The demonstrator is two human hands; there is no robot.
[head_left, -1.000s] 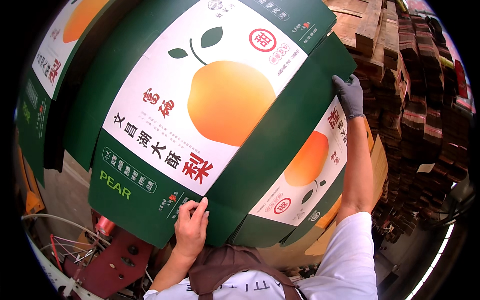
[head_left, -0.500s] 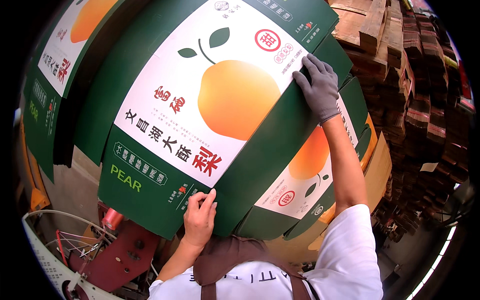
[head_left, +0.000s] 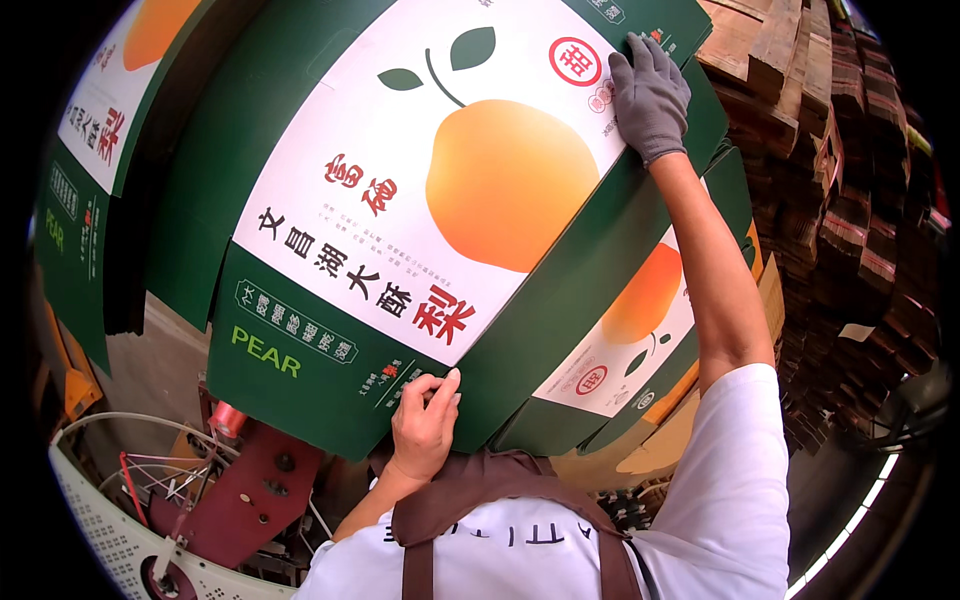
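Note:
A large flat cardboard box blank [head_left: 520, 180], green with a white panel and a printed orange-yellow pear, lies slantwise before me. My left hand [head_left: 425, 425], bare, is at its near edge, fingers curled and pinched by the slot between two flaps. What its fingertips grip underneath is hidden. My right hand [head_left: 650, 100], in a grey glove, rests with fingers stretched out on the right part of the blank, partly covering the white panel's edge. Further green panels with a smaller pear print [head_left: 640, 295] extend below the right forearm.
At the left stands a stack of similar printed blanks [head_left: 90, 220]. A dark red machine part [head_left: 250, 500], a pink thread spool [head_left: 228, 418] and a perforated pale guard [head_left: 110, 530] sit at the lower left. Wooden pallets [head_left: 770, 50] and stacked cardboard [head_left: 860, 200] fill the right.
The blank appears slightly further right in view. My gloved right hand has slid farther away and onto the white panel. The left hand keeps its place by the slot.

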